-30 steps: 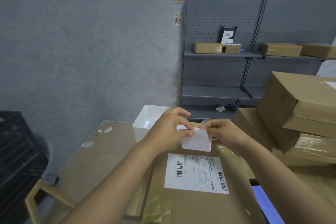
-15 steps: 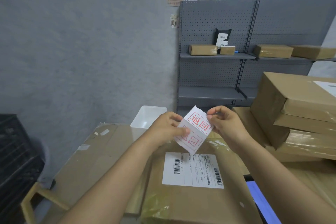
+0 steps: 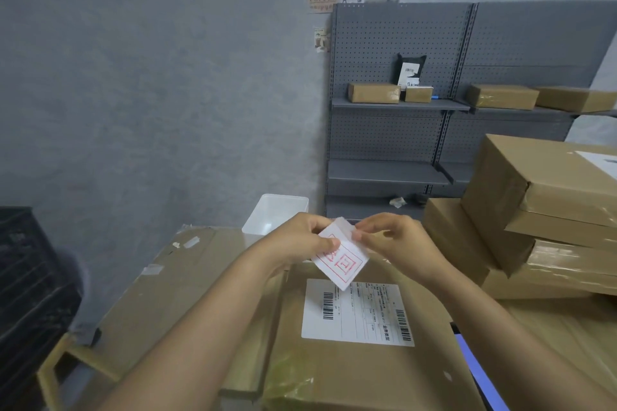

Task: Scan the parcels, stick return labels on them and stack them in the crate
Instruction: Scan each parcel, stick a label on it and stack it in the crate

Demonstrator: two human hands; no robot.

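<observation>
Change: both hands are sitting lower than half a second ago, and the label [image 3: 342, 259] is now tilting further, its lower corner overlapping the top edge of the waybill [image 3: 359, 312].
Left hand [image 3: 300, 238]: is pinching the label's left edge, thumb lying across the red print.
Right hand [image 3: 394, 237]: is pinching the label's upper right corner between thumb and forefinger; whether a backing is peeling away cannot be told.
Hands together: are meeting almost fingertip to fingertip above the parcel [image 3: 364, 354].
Label: is being held in the air, white with red boxed characters, just above the parcel and not lying flat on it.
Parcel: is lying flat in front of the person, waybill facing up, just as before.
Stack [image 3: 541, 210]: is standing to the right of the parcel, brown boxes piled unevenly.
Crate [image 3: 30, 277]: is standing at the far left, dark, well apart from the hands.
Bin [image 3: 277, 215]: is sitting behind the left hand, white.
Shelf [image 3: 400, 103]: is carrying small boxes against the back wall.
</observation>
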